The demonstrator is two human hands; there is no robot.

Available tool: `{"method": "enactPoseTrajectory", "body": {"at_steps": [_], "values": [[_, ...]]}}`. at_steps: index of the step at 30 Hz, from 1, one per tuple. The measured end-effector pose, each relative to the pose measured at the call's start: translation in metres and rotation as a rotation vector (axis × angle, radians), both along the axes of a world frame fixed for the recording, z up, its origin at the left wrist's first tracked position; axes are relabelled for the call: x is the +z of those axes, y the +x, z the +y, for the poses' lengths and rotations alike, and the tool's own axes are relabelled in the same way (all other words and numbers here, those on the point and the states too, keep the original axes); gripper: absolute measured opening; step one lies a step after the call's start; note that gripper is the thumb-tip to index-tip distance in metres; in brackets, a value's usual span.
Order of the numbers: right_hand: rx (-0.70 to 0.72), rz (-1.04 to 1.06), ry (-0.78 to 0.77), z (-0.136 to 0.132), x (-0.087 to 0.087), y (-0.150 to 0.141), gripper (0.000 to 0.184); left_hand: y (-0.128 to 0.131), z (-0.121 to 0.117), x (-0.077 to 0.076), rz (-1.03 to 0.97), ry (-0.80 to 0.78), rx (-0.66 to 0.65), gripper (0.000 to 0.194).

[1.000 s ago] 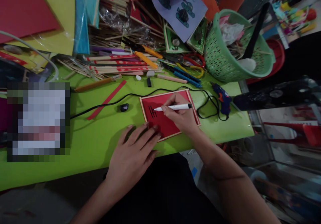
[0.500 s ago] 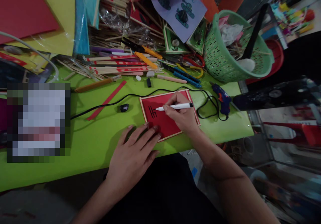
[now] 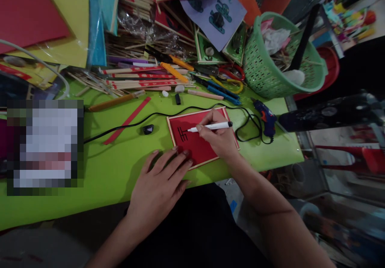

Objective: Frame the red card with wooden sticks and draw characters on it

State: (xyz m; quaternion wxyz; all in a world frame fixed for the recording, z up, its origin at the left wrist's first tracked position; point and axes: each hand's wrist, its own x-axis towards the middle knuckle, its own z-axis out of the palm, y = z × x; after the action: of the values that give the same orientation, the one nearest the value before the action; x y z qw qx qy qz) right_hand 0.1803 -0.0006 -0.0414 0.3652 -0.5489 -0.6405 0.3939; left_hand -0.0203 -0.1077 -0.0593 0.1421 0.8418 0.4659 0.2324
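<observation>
Between the fingers of my right hand (image 3: 219, 136) is a white marker pen (image 3: 215, 126), black at its end, with its tip at some black strokes (image 3: 182, 134) on a red card (image 3: 200, 152). Thin wooden sticks frame the card, which lies slightly turned on the green table. My left hand (image 3: 164, 176) rests flat with fingers spread, its fingertips on the card's lower left corner. A small dark stone (image 3: 148, 129) lies left of the card, and a black pen cap (image 3: 177, 99) lies above it.
A blue glue gun (image 3: 266, 117) with a looped black cord (image 3: 141, 120) lies to the right. Behind are a green basket (image 3: 264, 67), scissors (image 3: 240, 75), box cutters and wooden sticks (image 3: 135, 83). A red paper strip (image 3: 128, 120) crosses under the cord. A pixelated patch covers something at left.
The marker tip has moved slightly right, and a black horizontal stroke now reaches further right from the earlier marks. My left hand stays in place on the card's corner.
</observation>
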Motion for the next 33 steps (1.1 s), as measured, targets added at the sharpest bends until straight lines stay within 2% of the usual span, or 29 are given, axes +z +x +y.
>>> {"method": "enactPoseTrajectory", "body": {"at_steps": [33], "values": [[0.022,0.058,-0.089,0.0005,-0.0019,0.0049,0.016,0.0009,0.0008,0.0003,-0.006,0.019,0.010,0.038]]}}
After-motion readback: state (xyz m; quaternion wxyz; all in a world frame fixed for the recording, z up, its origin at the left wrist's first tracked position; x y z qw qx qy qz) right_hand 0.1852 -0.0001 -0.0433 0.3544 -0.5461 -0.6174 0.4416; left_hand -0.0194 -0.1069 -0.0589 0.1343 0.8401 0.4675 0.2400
